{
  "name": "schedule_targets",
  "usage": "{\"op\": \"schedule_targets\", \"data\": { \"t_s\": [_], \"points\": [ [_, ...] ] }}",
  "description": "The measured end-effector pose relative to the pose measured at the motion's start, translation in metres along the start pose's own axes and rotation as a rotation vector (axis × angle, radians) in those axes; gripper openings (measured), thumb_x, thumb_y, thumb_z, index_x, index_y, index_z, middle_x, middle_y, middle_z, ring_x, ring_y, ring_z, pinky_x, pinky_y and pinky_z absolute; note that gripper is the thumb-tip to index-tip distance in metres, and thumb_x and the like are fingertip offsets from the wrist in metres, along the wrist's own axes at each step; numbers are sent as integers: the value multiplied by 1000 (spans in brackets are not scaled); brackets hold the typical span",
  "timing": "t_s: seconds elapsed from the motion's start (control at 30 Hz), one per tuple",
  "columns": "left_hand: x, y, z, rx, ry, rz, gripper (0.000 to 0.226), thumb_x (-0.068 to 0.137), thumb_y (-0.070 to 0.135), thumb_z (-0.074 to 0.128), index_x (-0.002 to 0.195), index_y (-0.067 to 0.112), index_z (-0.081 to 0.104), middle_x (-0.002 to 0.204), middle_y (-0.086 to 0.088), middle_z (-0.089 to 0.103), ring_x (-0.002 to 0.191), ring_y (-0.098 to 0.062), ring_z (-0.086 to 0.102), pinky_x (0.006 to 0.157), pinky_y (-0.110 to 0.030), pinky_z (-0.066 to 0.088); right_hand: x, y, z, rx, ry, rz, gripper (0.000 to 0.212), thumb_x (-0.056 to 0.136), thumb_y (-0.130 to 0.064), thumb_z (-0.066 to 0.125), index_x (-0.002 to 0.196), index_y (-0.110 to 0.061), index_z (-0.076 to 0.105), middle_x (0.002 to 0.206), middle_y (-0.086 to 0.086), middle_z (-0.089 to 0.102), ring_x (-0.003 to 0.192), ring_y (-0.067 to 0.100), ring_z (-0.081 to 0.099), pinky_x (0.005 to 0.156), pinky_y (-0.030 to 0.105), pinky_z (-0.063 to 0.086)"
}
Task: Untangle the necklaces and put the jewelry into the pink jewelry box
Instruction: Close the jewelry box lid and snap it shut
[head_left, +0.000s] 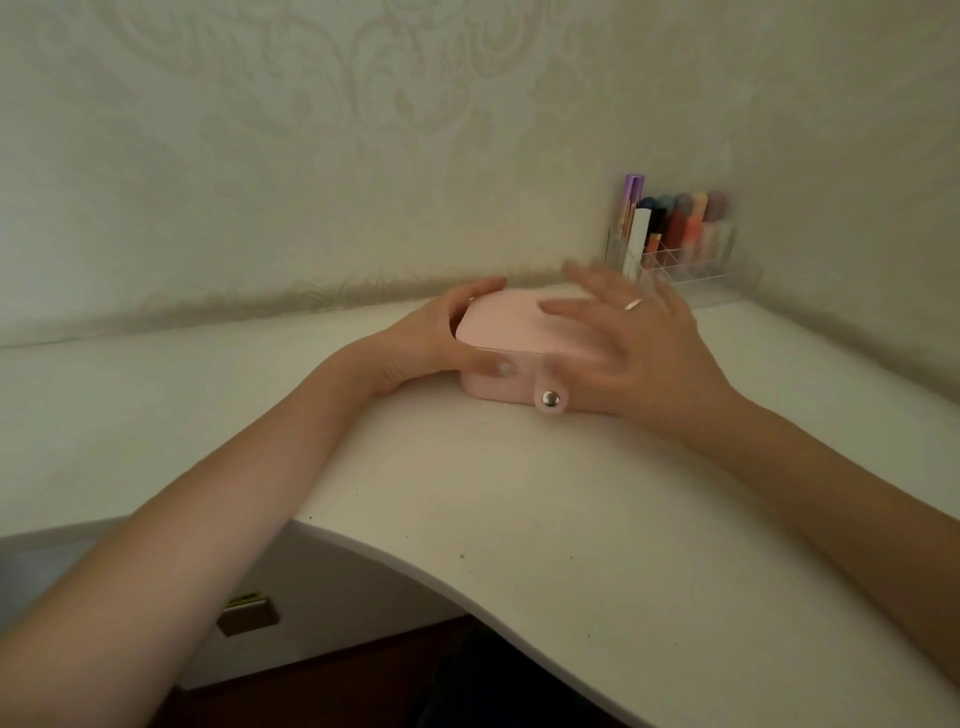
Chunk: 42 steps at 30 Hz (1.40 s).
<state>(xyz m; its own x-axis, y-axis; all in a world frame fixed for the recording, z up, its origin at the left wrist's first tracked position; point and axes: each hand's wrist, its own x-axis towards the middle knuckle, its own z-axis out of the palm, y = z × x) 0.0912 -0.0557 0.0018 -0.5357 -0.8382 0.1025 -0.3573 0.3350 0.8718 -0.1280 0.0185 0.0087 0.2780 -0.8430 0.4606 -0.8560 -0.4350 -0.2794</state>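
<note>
The pale pink, round-cornered jewelry box (511, 358) sat closed on the smooth white worktop (519, 493) near the back wall, its lid down and its contents hidden; a pink tab with a round silver snap button (551, 399) hung over its front face. At the far right corner, against the wall, stood a clear plastic organiser (691, 265) divided into small compartments and holding upright cosmetic tubes — a lilac one, a white one, and several in red, orange and dusty pastel tones, all too blurred to name further. The box looked matte and soft-surfaced, with a slightly domed lid; the worktop's front edge curved in a broad sweep, and the wall behind carried cream wallpaper (363, 130) with a raised scroll pattern. The left hand (431, 338) held the box's left end, its grip wrapped round it — fingers curled over the back edge of the lid, thumb pressed along the front wall. The right hand (639, 348), motion-blurred and wearing a thin gold-coloured ring (634, 304), had its fingers spread and fairly straight over the box's right side, its grip wide and holding nothing; whether it touched the lid could not be told.
</note>
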Motion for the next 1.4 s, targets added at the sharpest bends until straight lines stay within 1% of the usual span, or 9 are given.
{"op": "schedule_targets", "data": {
  "t_s": [0.07, 0.17, 0.47, 0.6, 0.83, 0.97, 1.13, 1.23, 1.4],
  "points": [
    [2, 0, 1, -2, 23, -14, 117, 41, 45, 81, 144, 30, 29, 126, 18, 47, 114, 4, 49, 87, -13, 44, -1, -3, 2, -240, -133, -85, 78, 70, -78, 28, 141, -47, 29, 155, -19, 18, 144, 2, 10, 118, 46, -1],
    [2, 2, 0, 26, -24, -35, 125, 40, 43, 81, 148, 29, 20, 131, 20, 38, 119, 2, 42, 88, -10, 41, 1, 1, 0, -208, -200, -78, 67, 85, -63, 44, 145, -47, 18, 155, -19, 17, 144, 4, 12, 118, 43, 3],
    [3, 0, 2, 110, 4, -31, 128, 39, 46, 83, 148, 34, 18, 139, 22, 33, 126, 1, 37, 100, -17, 36, -2, -17, 1, -183, -182, 68, 65, 85, -51, 52, 142, -50, 21, 154, -23, 19, 144, 6, 12, 115, 54, 6],
    [6, -3, 2, 97, -4, -28, 126, 38, 44, 83, 147, 35, 20, 131, 28, 36, 123, 3, 40, 94, -12, 37, -5, -23, 5, -191, -191, 87, 62, 91, -45, 50, 144, -47, 18, 156, -18, 16, 146, 11, 9, 113, 57, 4],
    [8, -2, 3, 104, 28, -21, 127, 35, 45, 82, 147, 32, 23, 135, 20, 38, 123, -2, 41, 95, -15, 37, -2, -22, 4, -146, -171, 90, 60, 92, -34, 54, 143, -45, 24, 154, -19, 22, 145, 10, 13, 113, 56, 4],
    [12, -3, 11, 130, 199, -51, 130, 33, 50, 82, 147, 28, 24, 137, 15, 39, 122, -4, 42, 93, -14, 34, 3, -9, 24, -250, -20, 31, 63, 96, -16, 44, 147, -40, 17, 158, -8, 16, 146, 15, 8, 115, 46, -1],
    [30, -7, 22, 201, 405, -84, 117, 68, 35, 82, 151, 11, 3, 154, -1, 25, 136, -13, 30, 98, -13, 26, 48, 30, 48, -82, 27, -1, 70, 92, 6, 38, 147, -34, 25, 160, 5, 5, 147, 26, -4, 118, 39, 0],
    [39, -12, 24, 192, 406, -114, 121, 74, 37, 77, 147, 9, -15, 158, -6, 13, 142, -18, 22, 112, -24, 22, 63, 40, 59, -27, 48, 7, 66, 92, 4, 43, 145, -34, 31, 159, 6, 10, 147, 26, -2, 118, 39, 5],
    [50, -12, 32, 229, 355, -126, 121, 78, 41, 72, 143, 12, -27, 159, -7, 10, 143, -20, 21, 114, -30, 23, 59, 56, 57, -17, 83, 30, 67, 91, 4, 43, 145, -34, 30, 158, 8, 13, 146, 26, 0, 117, 38, 7]
  ]
}}
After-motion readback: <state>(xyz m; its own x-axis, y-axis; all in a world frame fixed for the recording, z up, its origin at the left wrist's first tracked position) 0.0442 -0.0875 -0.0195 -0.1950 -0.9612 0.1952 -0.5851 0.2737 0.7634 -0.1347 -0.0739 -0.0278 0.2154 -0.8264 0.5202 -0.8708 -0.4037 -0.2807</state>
